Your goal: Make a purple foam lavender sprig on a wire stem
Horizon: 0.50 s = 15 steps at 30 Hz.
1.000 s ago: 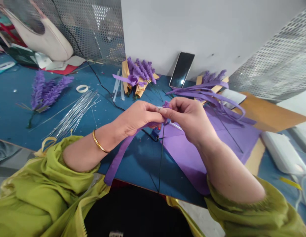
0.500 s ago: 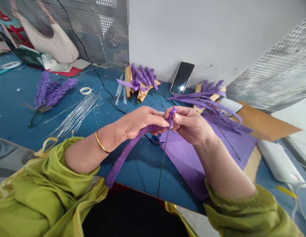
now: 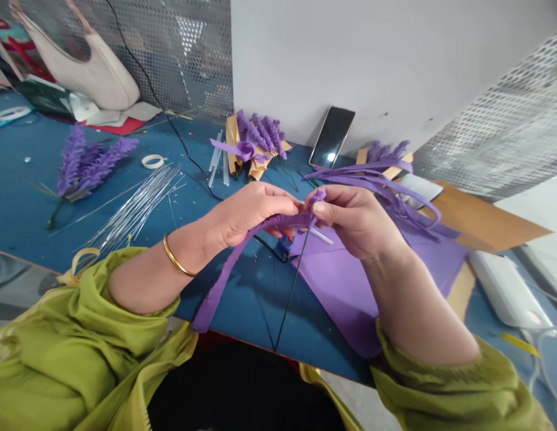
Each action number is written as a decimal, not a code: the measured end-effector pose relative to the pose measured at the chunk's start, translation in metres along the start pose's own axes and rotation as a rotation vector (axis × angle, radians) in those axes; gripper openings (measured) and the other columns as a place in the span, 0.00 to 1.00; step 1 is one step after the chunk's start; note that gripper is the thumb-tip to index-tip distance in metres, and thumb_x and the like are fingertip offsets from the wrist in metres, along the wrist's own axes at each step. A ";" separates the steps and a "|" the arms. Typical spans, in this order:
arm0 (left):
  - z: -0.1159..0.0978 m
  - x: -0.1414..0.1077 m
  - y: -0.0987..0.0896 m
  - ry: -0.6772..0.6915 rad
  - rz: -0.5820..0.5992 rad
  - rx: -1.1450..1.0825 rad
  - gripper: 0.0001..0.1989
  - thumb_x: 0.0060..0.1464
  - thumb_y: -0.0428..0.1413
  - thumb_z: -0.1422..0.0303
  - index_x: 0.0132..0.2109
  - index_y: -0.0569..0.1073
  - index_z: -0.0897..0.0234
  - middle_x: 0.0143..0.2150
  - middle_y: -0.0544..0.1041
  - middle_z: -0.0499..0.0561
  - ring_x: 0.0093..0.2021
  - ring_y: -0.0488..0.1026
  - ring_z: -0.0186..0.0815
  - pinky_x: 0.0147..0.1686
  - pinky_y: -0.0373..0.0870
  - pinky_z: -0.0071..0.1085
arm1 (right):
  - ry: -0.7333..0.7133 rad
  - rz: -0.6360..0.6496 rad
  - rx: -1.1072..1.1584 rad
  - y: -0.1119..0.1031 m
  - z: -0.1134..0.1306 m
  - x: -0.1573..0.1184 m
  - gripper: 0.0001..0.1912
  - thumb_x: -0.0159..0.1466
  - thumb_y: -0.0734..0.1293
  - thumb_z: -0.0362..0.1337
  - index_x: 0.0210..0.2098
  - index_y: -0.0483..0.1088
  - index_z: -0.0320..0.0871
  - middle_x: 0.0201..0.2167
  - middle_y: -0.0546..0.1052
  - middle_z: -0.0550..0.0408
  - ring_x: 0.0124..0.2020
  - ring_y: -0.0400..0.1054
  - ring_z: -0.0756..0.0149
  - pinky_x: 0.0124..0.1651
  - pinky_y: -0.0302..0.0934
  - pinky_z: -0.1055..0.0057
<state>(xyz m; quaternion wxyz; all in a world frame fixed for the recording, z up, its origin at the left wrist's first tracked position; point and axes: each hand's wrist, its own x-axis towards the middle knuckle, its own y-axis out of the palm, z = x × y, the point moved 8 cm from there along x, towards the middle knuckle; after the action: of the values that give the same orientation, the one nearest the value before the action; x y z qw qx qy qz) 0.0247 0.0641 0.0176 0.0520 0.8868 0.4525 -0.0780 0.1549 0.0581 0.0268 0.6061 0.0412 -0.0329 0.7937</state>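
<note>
My right hand (image 3: 350, 215) pinches a small purple fabric flower head (image 3: 318, 199) at the top of a thin dark green stem (image 3: 291, 290). The stem slants down toward the table's front edge. My left hand (image 3: 267, 209) is closed on a purple fabric strip (image 3: 227, 278), whose near end runs to the flower head and whose loose end hangs by the table edge. Under the hands, partly hidden, lies a blue-and-red tool (image 3: 285, 244) with a black cord, perhaps a glue gun. Purple sheets (image 3: 339, 293) spread beneath my right forearm.
Finished lavender sprigs (image 3: 92, 161) lie at the left beside silvery wires (image 3: 135, 206) and a tape roll (image 3: 153, 161). Wrapped purple bouquets (image 3: 260, 140) stand at the back. A phone (image 3: 331, 137) leans on the white panel. Purple strips (image 3: 372, 179) and a white device (image 3: 507, 293) are rightward.
The stem's lower end has swung left as the flower head turned in my right fingers. My left hand has drawn back slightly left, showing more strip between the hands.
</note>
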 end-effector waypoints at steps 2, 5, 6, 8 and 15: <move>-0.002 -0.001 -0.001 0.011 -0.025 0.015 0.10 0.50 0.56 0.71 0.36 0.82 0.64 0.32 0.82 0.51 0.32 0.78 0.34 0.31 0.71 0.28 | -0.015 -0.037 -0.057 -0.001 0.002 -0.001 0.15 0.54 0.78 0.44 0.25 0.73 0.41 0.21 0.66 0.61 0.23 0.54 0.75 0.27 0.46 0.71; -0.006 -0.003 -0.001 0.042 -0.047 0.039 0.09 0.49 0.58 0.72 0.37 0.82 0.65 0.32 0.82 0.51 0.34 0.79 0.34 0.33 0.71 0.28 | -0.032 -0.119 -0.143 -0.001 0.005 -0.004 0.15 0.54 0.77 0.43 0.23 0.71 0.42 0.20 0.66 0.62 0.24 0.55 0.74 0.27 0.46 0.71; -0.007 -0.004 0.000 0.049 -0.057 0.049 0.09 0.49 0.58 0.73 0.37 0.82 0.65 0.32 0.82 0.51 0.34 0.79 0.34 0.34 0.71 0.28 | -0.040 -0.146 -0.167 -0.001 0.007 -0.005 0.15 0.54 0.77 0.42 0.22 0.70 0.42 0.20 0.66 0.62 0.24 0.55 0.74 0.27 0.46 0.71; -0.009 -0.006 0.000 0.057 -0.076 0.059 0.08 0.49 0.60 0.73 0.37 0.82 0.66 0.31 0.82 0.51 0.34 0.78 0.34 0.34 0.71 0.28 | -0.063 -0.194 -0.204 0.001 0.010 -0.006 0.16 0.54 0.77 0.41 0.21 0.67 0.42 0.19 0.65 0.62 0.24 0.56 0.73 0.27 0.47 0.71; -0.008 -0.007 0.004 0.163 -0.093 0.106 0.11 0.46 0.64 0.74 0.40 0.79 0.67 0.31 0.81 0.50 0.34 0.78 0.34 0.38 0.72 0.30 | -0.114 -0.301 -0.291 0.001 0.011 -0.010 0.22 0.55 0.77 0.40 0.19 0.59 0.44 0.17 0.58 0.64 0.22 0.48 0.75 0.25 0.41 0.70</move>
<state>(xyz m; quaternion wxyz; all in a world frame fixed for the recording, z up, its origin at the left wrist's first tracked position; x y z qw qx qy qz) 0.0249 0.0571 0.0268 -0.0357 0.8699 0.4909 -0.0316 0.1567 0.0471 0.0372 0.7143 0.0026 -0.1748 0.6776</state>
